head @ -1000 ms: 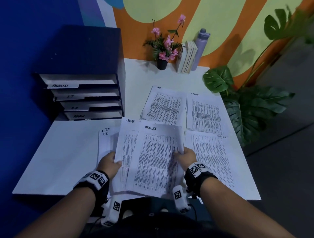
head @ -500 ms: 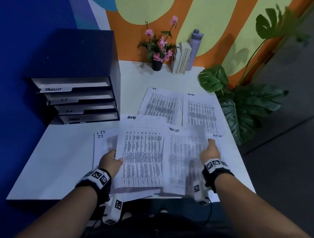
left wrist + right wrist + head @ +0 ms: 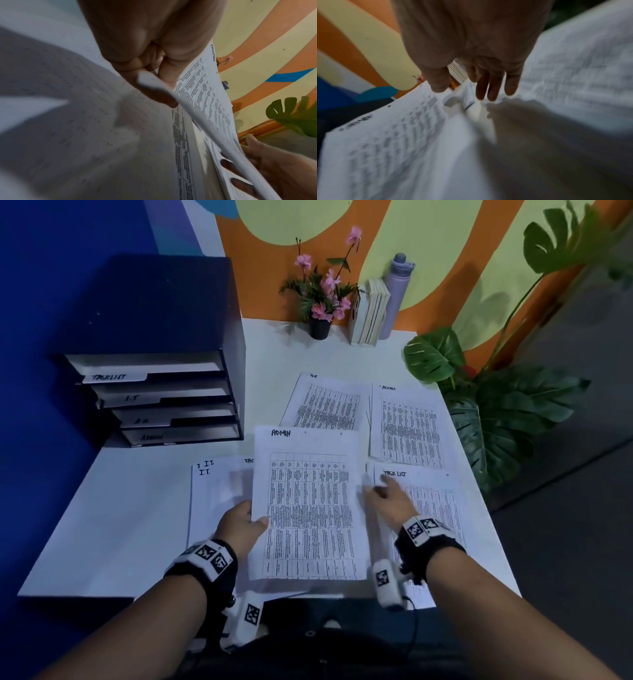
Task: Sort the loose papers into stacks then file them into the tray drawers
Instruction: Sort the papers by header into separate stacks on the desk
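White table point(image 3: 113, 529) takes up most of the head view. On its far left corner sits a dark tray unit point(image 3: 161, 313) w/ four drawers, labelled top to bottom TASKLIST point(image 3: 109, 377), I.T point(image 3: 132, 398), H.R point(image 3: 141, 421), ADMIN point(image 3: 150, 437). Big-leaf plant point(image 3: 507, 419) stands off the table's right edge.

Papers, sorted piles on the table: HR stack point(image 3: 325, 402) far centre, Admin stack point(image 3: 407, 422) just right of it, Task List stack point(image 3: 438, 501) near right, I.T. stack point(image 3: 215, 498) near left. A held bundle point(image 3: 308, 508), top sheet headed ADMIN, is in the middle, raised off the table and overlapping the I.T. pile; another sheet's header peeks out beside its top left corner.

Left hand point(image 3: 241, 525) grips the bundle at its left edge, thumb on top; left wrist cam shows fingers point(image 3: 154, 93) curled under the sheets. Right hand point(image 3: 390, 501) is released, fingers point(image 3: 494, 86) straight and spread, over the gap btwn the bundle's right edge and the Task List stack; blurred, so can't tell if it touches paper.

At the back wall: small pot of pink flowers point(image 3: 320, 299), row of books point(image 3: 370, 313), lilac bottle point(image 3: 394, 296) right beside them.
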`<state>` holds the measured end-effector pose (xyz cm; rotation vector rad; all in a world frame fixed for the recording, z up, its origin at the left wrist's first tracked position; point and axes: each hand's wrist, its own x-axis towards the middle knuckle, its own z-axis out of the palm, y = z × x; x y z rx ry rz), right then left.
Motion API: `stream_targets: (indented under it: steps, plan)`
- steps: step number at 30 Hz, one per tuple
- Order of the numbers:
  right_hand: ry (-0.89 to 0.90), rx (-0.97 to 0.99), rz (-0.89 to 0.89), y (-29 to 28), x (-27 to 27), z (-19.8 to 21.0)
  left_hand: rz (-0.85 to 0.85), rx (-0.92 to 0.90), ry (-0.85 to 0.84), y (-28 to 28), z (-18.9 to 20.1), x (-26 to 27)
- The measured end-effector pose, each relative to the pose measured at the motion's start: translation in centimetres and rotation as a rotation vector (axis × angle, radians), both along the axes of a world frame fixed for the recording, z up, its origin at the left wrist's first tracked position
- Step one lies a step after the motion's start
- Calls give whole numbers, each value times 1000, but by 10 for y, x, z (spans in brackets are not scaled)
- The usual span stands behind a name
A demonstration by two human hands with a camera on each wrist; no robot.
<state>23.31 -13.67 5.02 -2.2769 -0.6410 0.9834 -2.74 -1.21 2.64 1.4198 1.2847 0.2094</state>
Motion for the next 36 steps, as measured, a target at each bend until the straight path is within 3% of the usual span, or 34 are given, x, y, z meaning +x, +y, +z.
stream_targets:
  steps: [1, 2, 4, 8, 10, 15, 26, 32, 36]
  plan:
    - [111, 2, 1, 6, -13, -3, -6, -2, 2, 1, -2, 0]
    - [113, -23, 31, 9, -21, -3, -17, 10, 12, 1, -5, 0]
    - [-30, -78, 103, 14, -33, -6, -27, 84, 125, 5, -11, -5]
    - [-110, -171, 109, 16, -44, -12, -95, 292, 650, 15, -27, -32]
    - [-108, -195, 99, 13, -45, -19, -131, 279, 754, 16, -33, -40]
    - [-148, -234, 81, 9, -45, -33, -48, 214, 768, 26, -41, -40]
    - [-67, -239, 158, 9, -50, -32, -137, 278, 804, 14, -50, -41]
    - [68, -210, 200, 2, -46, -33, -124, 277, 815, 30, -41, -52]
    - [45, -173, 212, 1, -47, -33, -131, 287, 822, 25, -37, -50]
